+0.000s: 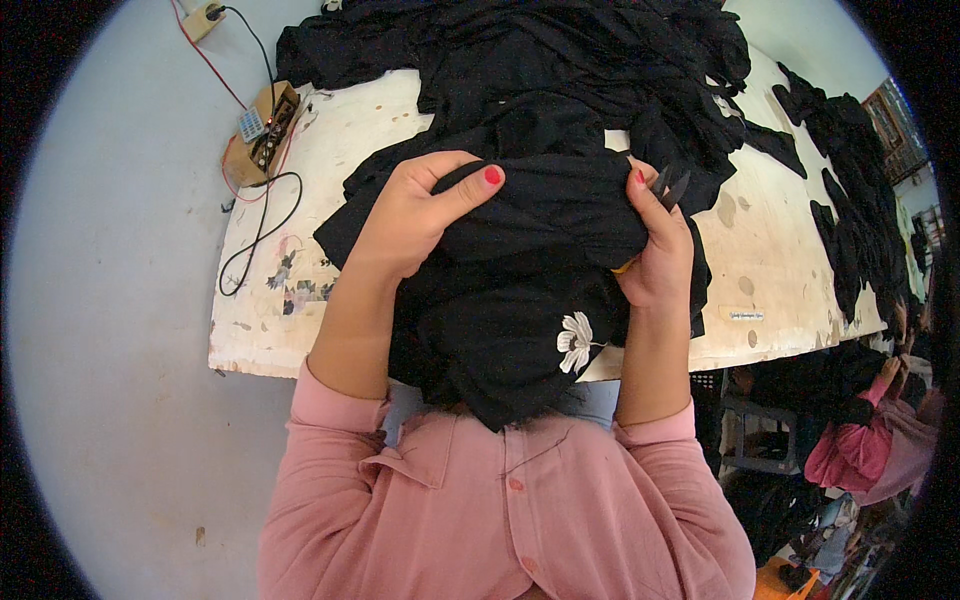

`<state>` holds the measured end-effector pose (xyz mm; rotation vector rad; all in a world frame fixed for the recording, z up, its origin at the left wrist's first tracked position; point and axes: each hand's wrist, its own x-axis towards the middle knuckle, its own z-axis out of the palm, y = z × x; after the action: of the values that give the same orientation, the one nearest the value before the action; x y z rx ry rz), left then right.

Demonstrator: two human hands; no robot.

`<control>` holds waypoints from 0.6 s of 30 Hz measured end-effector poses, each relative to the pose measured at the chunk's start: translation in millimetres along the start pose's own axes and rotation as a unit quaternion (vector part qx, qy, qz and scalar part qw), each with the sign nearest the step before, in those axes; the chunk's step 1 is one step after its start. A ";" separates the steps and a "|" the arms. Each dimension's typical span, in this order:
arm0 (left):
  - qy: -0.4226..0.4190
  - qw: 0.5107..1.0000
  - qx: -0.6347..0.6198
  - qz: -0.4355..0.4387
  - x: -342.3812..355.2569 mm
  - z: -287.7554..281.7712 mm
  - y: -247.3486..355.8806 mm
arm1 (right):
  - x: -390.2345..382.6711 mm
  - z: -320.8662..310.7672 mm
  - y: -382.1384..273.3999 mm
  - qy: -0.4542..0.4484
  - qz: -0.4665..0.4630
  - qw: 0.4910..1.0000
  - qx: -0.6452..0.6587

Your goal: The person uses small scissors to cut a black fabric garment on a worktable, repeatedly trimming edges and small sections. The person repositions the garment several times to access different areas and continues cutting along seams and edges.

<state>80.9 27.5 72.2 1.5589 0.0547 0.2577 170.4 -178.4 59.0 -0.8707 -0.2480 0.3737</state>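
A black garment [530, 250] is stretched between my two hands above the near edge of the table, its lower part hanging toward my lap. My left hand [425, 212] pinches its upper left edge, thumb on top and fingers hidden behind the cloth. At the upper right edge, my right hand [660, 240] grips the cloth with the thumb in front. Dark pointed blades of small scissors [675, 188] stick out of that same hand, and a bit of yellow shows near its palm. A white embroidered flower [575, 342] sits low on the garment's right side.
Black garments [570, 60] are heaped across the far side of the pale, stained table [770, 260]; more lie along its right edge [845, 180]. At the left, a box with wires [265, 135] sits by the wall. Another person in pink [860, 450] is at the lower right.
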 end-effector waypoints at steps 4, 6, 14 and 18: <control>0.061 0.998 0.011 0.033 7.3 -4.4 -9.3 | 7.0 -19.1 -2.5 0.053 -0.015 0.998 0.000; 0.087 0.986 0.128 0.060 4.0 -15.5 -10.2 | 13.8 -34.6 -9.3 0.061 -0.042 0.997 0.027; 0.010 0.910 0.413 -0.042 -31.7 -55.9 -26.3 | 22.1 -66.5 -42.0 0.258 -0.241 0.681 -0.641; 0.002 0.929 0.363 -0.067 -23.0 -71.0 -28.6 | 5.0 -50.9 -19.8 -0.058 -0.336 0.624 -0.703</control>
<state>48.2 92.8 39.8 2.2807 0.2864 0.1337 197.6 -223.3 43.1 -2.1943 -1.0360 -0.6449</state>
